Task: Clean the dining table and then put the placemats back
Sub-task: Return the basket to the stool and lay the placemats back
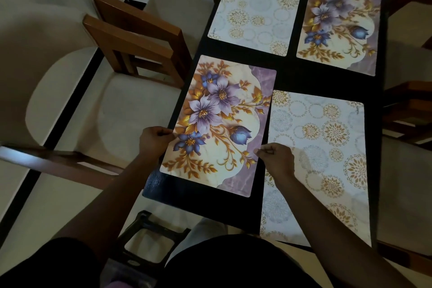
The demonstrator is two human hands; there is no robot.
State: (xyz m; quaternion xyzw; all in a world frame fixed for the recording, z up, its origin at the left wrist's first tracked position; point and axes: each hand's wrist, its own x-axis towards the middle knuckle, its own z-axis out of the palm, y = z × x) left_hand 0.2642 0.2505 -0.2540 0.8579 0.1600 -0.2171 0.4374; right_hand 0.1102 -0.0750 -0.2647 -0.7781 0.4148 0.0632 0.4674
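The room is dim. A pale tiled floor [35,18] fills the left of the frame, crossed by a dark diagonal strip [70,105]. A brown wooden chair [131,37] with a pale seat cushion stands at upper left. More wooden chairs [411,110] show along the right edge. A black plastic stool [149,238] sits at bottom centre.

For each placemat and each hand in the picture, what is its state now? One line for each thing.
Near floral placemat: flat on the table, pinched at both long edges.
Near circle-pattern placemat: flat, near end past the table edge.
Far circle-pattern placemat: flat, untouched.
Far floral placemat: flat, untouched.
Left hand: gripping the near floral placemat.
Right hand: gripping the same one.
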